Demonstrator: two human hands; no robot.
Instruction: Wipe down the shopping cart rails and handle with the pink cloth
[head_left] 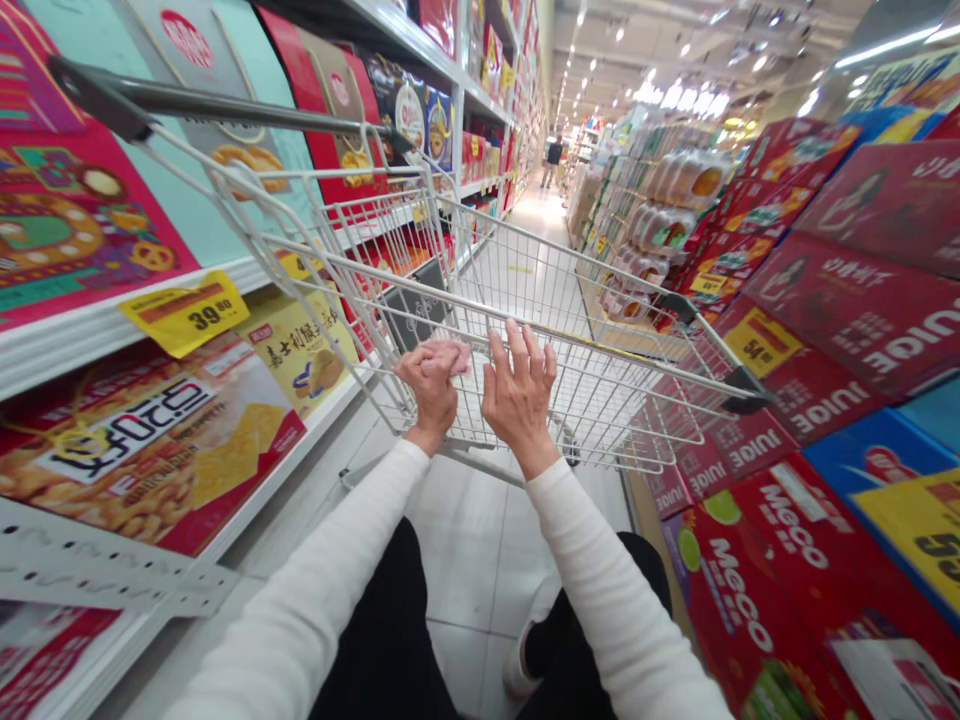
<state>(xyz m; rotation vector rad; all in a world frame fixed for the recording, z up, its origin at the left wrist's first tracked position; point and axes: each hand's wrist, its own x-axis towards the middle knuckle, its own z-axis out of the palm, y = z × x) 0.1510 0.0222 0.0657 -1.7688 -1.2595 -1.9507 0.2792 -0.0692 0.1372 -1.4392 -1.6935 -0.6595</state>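
Observation:
A metal shopping cart [525, 300] stands in front of me in a store aisle, seen from low down. My left hand [430, 385] is closed around a pink cloth [448, 355] and presses it against the cart's wire back panel. My right hand [519, 390] has its fingers spread and hooked over a wire bar of the same panel, holding nothing else. Both arms wear white sleeves. The cart's grey handle [225, 105] runs above at the upper left.
Shelves of biscuit boxes [150, 440] with a yellow price tag [185, 312] line the left. Stacked red juice cartons [847, 330] crowd the right. The tiled aisle floor [480, 560] runs ahead, where a person [553, 160] stands far off.

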